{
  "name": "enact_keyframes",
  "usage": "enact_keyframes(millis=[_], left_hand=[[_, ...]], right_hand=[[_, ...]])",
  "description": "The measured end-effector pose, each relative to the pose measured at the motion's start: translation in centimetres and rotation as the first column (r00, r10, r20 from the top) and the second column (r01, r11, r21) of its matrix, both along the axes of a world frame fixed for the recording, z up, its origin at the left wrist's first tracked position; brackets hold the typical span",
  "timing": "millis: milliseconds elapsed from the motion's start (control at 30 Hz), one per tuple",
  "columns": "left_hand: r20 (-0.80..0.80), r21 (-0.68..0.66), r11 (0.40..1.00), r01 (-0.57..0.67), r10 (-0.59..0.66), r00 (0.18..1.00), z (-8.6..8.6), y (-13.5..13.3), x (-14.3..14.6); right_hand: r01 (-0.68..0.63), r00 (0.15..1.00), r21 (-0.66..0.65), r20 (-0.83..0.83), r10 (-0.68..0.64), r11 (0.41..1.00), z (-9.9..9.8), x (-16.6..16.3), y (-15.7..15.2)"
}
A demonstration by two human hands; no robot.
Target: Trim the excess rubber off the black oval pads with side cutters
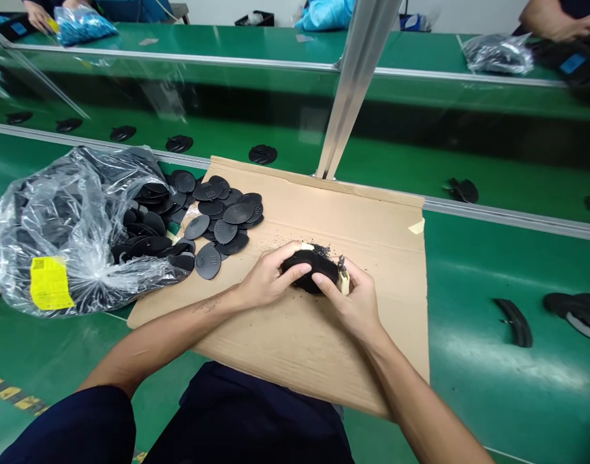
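My left hand [270, 274] is closed around a stack of black oval pieces [311, 267], with its thumb on the near side and a pale wrap on one fingertip. My right hand [355, 296] holds a small pair of nippers [343, 276], pale at the handle and dark at the metal tip. The right thumb also presses on the stack's right end. Small black scraps [326, 250] lie just behind the stack on a cardboard sheet [275, 348]. To the left, many loose black oval pieces [227, 219] are heaped on the cardboard's edge.
A clear plastic bag [82, 225] with a yellow label bulges with black pieces at left. Curved black parts [514, 322] lie on the green table at right. Behind the cardboard, a metal post [353, 84] rises beside a conveyor carrying small black piles [262, 154]. Other people's hands work beyond.
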State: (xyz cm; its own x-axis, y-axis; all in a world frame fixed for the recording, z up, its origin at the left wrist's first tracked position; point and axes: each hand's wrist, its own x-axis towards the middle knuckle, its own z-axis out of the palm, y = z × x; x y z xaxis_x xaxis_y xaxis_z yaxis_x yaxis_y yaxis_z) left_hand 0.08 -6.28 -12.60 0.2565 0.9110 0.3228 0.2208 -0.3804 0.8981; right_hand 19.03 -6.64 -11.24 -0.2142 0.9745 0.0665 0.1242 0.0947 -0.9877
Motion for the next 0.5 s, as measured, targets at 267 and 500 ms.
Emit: enact_keyframes(millis=[267,500], left_hand=[[0.014,0.016,1.0,-0.006,0.005,1.0,0.0,-0.1,0.0],[-0.167,0.312,0.947,0.078,-0.026,0.986,1.1,0.2,-1.0]], right_hand=[[-0.013,1.0,0.066,0.021,0.012,0.998,-0.2,-0.1,-0.1],[-0.005,0.994,0.281,0.11,-0.027,0.96,0.4,0.4,0.0]])
